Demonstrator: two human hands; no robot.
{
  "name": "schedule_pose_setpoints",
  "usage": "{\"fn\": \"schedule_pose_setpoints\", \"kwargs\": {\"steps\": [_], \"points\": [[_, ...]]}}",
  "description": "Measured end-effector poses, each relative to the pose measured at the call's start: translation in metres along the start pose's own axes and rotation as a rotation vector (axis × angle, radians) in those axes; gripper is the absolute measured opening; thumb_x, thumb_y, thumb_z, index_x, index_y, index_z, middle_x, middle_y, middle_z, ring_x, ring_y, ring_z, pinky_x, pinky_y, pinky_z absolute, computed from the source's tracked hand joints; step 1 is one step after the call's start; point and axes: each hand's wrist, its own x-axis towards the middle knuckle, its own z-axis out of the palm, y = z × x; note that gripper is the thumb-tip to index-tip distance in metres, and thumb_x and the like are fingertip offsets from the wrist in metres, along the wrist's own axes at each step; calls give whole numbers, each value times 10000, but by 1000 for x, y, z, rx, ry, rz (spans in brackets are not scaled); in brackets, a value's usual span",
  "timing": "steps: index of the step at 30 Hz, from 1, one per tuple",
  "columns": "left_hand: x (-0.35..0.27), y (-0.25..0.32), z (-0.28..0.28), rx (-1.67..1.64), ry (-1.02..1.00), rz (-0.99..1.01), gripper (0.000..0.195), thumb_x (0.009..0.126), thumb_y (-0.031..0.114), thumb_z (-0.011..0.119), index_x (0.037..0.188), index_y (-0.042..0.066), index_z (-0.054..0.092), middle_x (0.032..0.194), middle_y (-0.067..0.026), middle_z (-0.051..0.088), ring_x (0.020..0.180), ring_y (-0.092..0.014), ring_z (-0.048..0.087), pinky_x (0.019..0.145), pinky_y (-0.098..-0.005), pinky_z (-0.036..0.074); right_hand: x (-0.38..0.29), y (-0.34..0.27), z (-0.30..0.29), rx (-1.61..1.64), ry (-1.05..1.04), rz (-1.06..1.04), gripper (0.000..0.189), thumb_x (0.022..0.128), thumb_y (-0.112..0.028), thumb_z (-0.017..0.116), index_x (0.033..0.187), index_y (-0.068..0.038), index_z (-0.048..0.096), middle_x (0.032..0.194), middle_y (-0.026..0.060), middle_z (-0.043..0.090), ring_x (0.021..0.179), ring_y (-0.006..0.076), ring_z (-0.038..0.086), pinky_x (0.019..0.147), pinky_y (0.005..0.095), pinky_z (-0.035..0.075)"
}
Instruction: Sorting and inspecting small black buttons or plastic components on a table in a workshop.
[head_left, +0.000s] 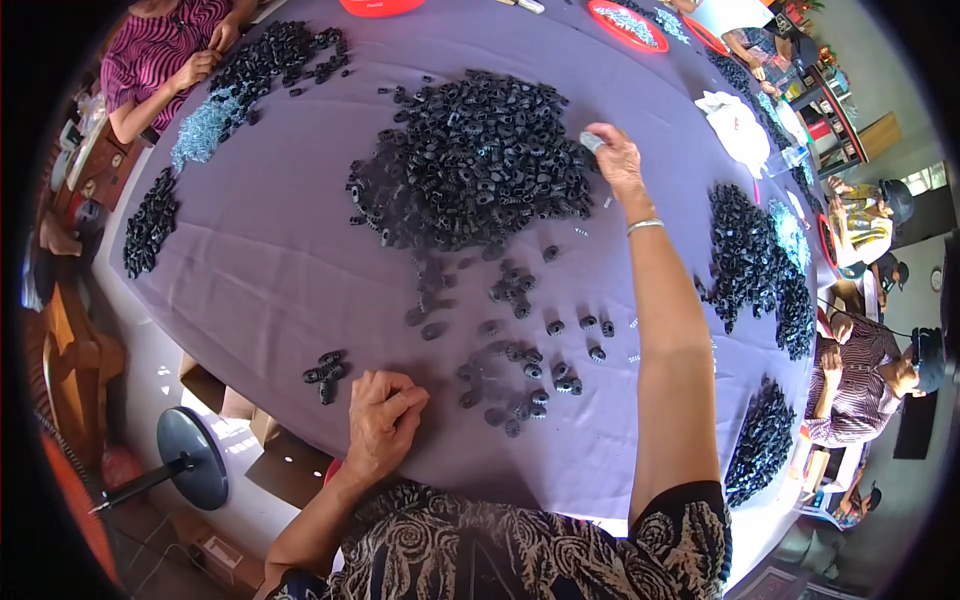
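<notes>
My right hand (616, 157) reaches out at the right edge of a big heap of small black plastic parts (487, 157); its fingers are closed on a small clear, whitish item (592, 141), whose kind I cannot tell. A metal bangle (645, 224) is on that wrist. My left hand (386, 420) rests on the purple tablecloth (255, 300) near the front edge, fingers curled; whether anything is inside them is hidden. Just left of it lies a small cluster of joined black parts (325, 373). Loose black parts (532, 370) lie scattered between my hands, and small metal springs (581, 232) lie near my right wrist.
Other people sit around the table, one at the upper left (165, 67), several at the right. Piles of black parts (757, 442) and small shiny pieces (206, 127) lie near the rim. A red tray (660, 46), a red basin (381, 6) and a white bag (735, 127) stand farther off.
</notes>
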Motion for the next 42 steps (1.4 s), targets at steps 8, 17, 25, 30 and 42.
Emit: {"fn": "schedule_pose_setpoints", "kwargs": {"steps": [8,17,25,30,42], "points": [[-2,-2,-1,9,12,24,184,696,-17,685,843,85,643,842,-37,547,781,-237,513,689,-358,365,-42,-45,14,-43,-207,-1,129,808,-206,642,921,-164,688,884,79,625,846,258,606,780,350,469],[-2,-3,3,-13,36,58,153,709,13,682,845,81,661,857,-40,568,799,-241,522,720,-355,372,-100,-62,5,-69,-121,-78,138,769,-159,616,892,-174,675,854,87,617,802,302,603,722,404,485],[-6,-4,3,-21,49,63,145,715,28,682,849,83,669,868,-40,575,813,-250,527,724,-366,379,-159,-93,6,-146,-125,-67,88,804,-204,617,876,-204,667,876,50,615,893,316,565,785,442,460],[-8,-4,3,-19,44,71,142,720,31,677,852,82,668,870,-43,574,825,-256,529,728,-371,382,-189,-120,1,-136,-145,-18,82,815,-213,633,887,-194,666,908,48,615,917,307,566,801,422,457],[-4,-5,5,87,0,91,249,703,39,708,941,72,642,934,-73,558,875,-270,523,775,-367,389,-221,-154,-16,-85,-339,-67,251,843,-182,614,1091,-149,623,1078,62,579,1068,291,516,927,375,413]]}}
